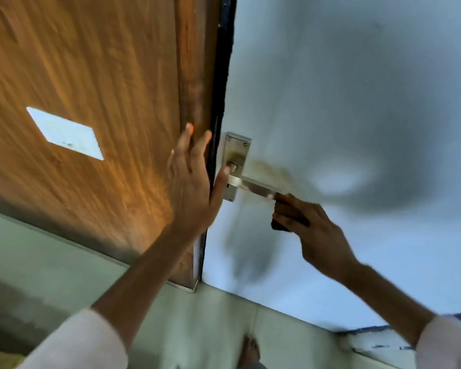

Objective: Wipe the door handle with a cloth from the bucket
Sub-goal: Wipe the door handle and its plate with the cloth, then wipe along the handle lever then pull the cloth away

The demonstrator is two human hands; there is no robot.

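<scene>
Sleeved forearms reach up: right hand (314,233) pinches dark cloth (285,211) at lever tip of door handle (253,186); left hand (194,182) open, braced on door edge. Wiping apparently just starting; grime remains.

- soft, fairly dim daylight; a warm orange streak glows on the wood panel (91,89) at left.
- broad dark shadows smear across the pale door (357,89), with one bright patch right of the handle (253,185).
- motion blur softens everything, most at both hands.
- wide-angle bending tilts the edges.
</scene>
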